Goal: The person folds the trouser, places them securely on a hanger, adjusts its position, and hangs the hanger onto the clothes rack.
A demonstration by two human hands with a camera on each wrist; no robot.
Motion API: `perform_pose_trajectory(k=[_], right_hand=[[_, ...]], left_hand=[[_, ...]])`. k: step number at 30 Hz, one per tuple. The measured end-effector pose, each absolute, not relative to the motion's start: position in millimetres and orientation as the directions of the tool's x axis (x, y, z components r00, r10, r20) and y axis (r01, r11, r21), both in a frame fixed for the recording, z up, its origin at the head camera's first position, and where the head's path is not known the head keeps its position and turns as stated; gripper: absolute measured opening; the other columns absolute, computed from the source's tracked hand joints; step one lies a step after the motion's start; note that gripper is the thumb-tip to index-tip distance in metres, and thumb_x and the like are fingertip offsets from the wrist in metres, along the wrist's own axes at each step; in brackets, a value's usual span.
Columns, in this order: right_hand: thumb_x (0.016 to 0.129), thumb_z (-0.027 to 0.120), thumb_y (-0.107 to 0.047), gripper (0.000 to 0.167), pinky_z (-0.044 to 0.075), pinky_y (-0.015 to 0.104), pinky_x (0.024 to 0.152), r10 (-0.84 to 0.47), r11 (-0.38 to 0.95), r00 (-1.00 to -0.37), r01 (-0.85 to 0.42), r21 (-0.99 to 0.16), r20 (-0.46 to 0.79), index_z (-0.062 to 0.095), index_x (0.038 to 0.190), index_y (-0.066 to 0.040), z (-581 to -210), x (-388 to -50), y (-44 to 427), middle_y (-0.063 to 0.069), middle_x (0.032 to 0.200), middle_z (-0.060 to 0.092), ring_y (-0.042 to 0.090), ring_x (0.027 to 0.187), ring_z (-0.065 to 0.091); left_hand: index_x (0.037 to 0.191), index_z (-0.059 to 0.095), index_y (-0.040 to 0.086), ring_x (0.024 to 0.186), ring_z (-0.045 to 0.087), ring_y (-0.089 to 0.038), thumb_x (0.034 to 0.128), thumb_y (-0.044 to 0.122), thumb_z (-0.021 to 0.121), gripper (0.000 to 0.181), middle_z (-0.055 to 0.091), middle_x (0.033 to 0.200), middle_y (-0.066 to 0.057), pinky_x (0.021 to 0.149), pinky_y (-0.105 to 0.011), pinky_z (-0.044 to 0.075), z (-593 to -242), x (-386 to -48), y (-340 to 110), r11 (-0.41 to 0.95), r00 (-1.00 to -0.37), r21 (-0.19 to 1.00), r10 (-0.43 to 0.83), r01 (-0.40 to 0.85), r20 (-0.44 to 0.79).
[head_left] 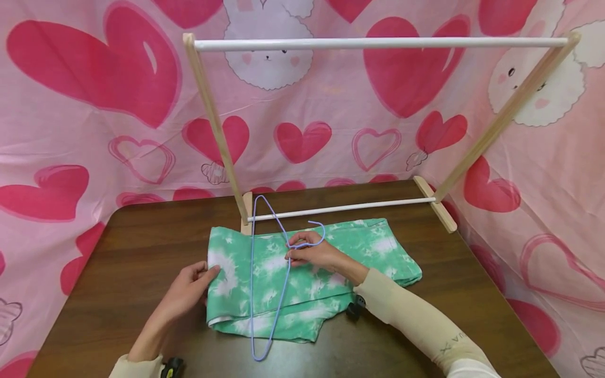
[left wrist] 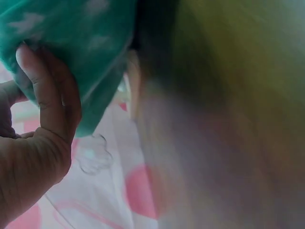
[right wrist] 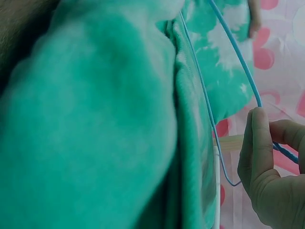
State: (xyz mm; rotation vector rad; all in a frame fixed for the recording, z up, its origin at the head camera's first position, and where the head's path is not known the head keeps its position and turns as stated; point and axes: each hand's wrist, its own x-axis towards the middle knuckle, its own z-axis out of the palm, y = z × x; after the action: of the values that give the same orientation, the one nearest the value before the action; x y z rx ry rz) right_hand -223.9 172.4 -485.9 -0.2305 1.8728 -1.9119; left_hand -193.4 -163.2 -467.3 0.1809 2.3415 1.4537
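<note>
Green-and-white tie-dye trousers (head_left: 302, 283) lie folded in a long strip across the table. At their left end my left hand (head_left: 191, 286) pinches the folded edge, thumb on top; the left wrist view shows its fingers against the green cloth (left wrist: 90, 62). My right hand (head_left: 314, 254) holds a thin lilac hanger (head_left: 252, 273) near the base of its hook. The hanger stands over the left part of the trousers, its hook toward the right and its long bar running front to back. In the right wrist view, the fingertips pinch the hanger wire (right wrist: 243, 62).
Behind the trousers stands a rack with wooden side posts (head_left: 215, 121), a white top rail (head_left: 378, 43) and a white lower rail (head_left: 350, 208). The brown table (head_left: 142, 231) meets a pink heart-print cloth backdrop (head_left: 269, 105) at the back and right.
</note>
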Motion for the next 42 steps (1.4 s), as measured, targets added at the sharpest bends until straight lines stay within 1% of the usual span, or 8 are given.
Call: perform_pose_trajectory(k=[7,15,23,28,34,38,40,42], right_hand=[[0.098,0.061,0.004,0.035,0.06,0.034,0.085,-0.428,0.026,-0.882,0.208,-0.978,-0.199,0.046,0.125,0.02,-485.8,-224.1,175.5,0.014,0.101,0.07,0.021,0.092,0.074],[0.098,0.061,0.004,0.033,0.06,0.036,0.086,-0.438,0.022,-0.879,0.198,-0.98,-0.188,0.047,0.123,0.019,-485.4,-222.8,178.1,0.016,0.099,0.072,0.026,0.096,0.074],[0.097,0.061,0.006,0.035,0.061,0.034,0.084,-0.429,0.0,-0.884,0.205,-0.979,-0.186,0.046,0.124,0.021,-485.2,-222.4,176.7,0.01,0.094,0.072,0.021,0.091,0.074],[0.097,0.061,0.004,0.034,0.06,0.036,0.086,-0.421,0.024,-0.887,0.196,-0.98,-0.188,0.047,0.124,0.02,-483.9,-221.8,178.6,0.011,0.098,0.071,0.018,0.09,0.074],[0.097,0.061,0.004,0.032,0.06,0.035,0.085,-0.413,0.028,-0.89,0.201,-0.979,-0.195,0.048,0.122,0.019,-484.3,-221.9,179.7,0.011,0.096,0.071,0.018,0.089,0.073],[0.097,0.061,0.004,0.032,0.061,0.033,0.083,-0.413,0.03,-0.89,0.198,-0.98,-0.193,0.049,0.122,0.02,-485.7,-220.9,180.9,0.012,0.097,0.071,0.016,0.088,0.073],[0.097,0.061,0.004,0.03,0.061,0.033,0.083,-0.413,0.031,-0.891,0.194,-0.981,-0.189,0.05,0.121,0.019,-486.0,-220.6,181.3,0.012,0.098,0.07,0.015,0.087,0.073],[0.097,0.062,0.004,0.028,0.061,0.033,0.083,-0.416,0.033,-0.89,0.189,-0.981,-0.186,0.052,0.119,0.017,-486.7,-220.9,181.9,0.012,0.098,0.07,0.015,0.086,0.073]], left_hand=[[0.123,0.057,-0.007,0.061,0.065,-0.022,0.1042,0.028,0.06,0.04,0.07,0.084,-0.011,0.057,-0.036,0.059,-454.4,-195.0,-133.1,0.391,-0.905,0.92,0.382,-0.024,-0.186],[0.101,0.056,-0.004,0.048,0.057,-0.02,0.1014,0.023,0.065,0.029,0.058,0.067,-0.009,0.048,-0.034,0.056,-455.1,-192.1,-103.2,0.36,-0.924,0.933,0.361,0.016,-0.124],[0.087,0.053,0.003,0.045,0.051,-0.017,0.0976,0.019,0.07,0.026,0.051,0.063,-0.005,0.044,-0.03,0.05,-463.8,-190.1,-80.4,0.448,-0.948,0.889,0.312,0.091,-0.06],[0.084,0.053,0.008,0.054,0.047,-0.012,0.0962,0.023,0.072,0.028,0.047,0.064,0.0,0.05,-0.023,0.041,-468.7,-188.0,-68.1,0.532,-0.949,0.821,0.313,0.206,0.036],[0.096,0.057,0.009,0.059,0.048,-0.008,0.0964,0.022,0.072,0.02,0.052,0.067,0.003,0.056,-0.023,0.041,-475.1,-184.4,-56.7,0.563,-0.927,0.783,0.373,0.265,0.046],[0.108,0.057,0.007,0.061,0.051,-0.005,0.0966,0.018,0.071,0.022,0.057,0.072,0.004,0.057,-0.023,0.045,-477.8,-182.7,-54.0,0.546,-0.884,0.765,0.463,0.34,0.063],[0.116,0.056,0.004,0.071,0.055,-0.009,0.096,0.016,0.072,0.028,0.06,0.083,0.0,0.065,-0.027,0.049,-477.8,-182.2,-55.1,0.53,-0.846,0.742,0.525,0.409,0.091],[0.13,0.054,0.001,0.092,0.059,-0.015,0.0949,0.019,0.073,0.044,0.062,0.104,-0.005,0.08,-0.033,0.053,-477.4,-182.2,-58.1,0.522,-0.803,0.71,0.587,0.472,0.102]])
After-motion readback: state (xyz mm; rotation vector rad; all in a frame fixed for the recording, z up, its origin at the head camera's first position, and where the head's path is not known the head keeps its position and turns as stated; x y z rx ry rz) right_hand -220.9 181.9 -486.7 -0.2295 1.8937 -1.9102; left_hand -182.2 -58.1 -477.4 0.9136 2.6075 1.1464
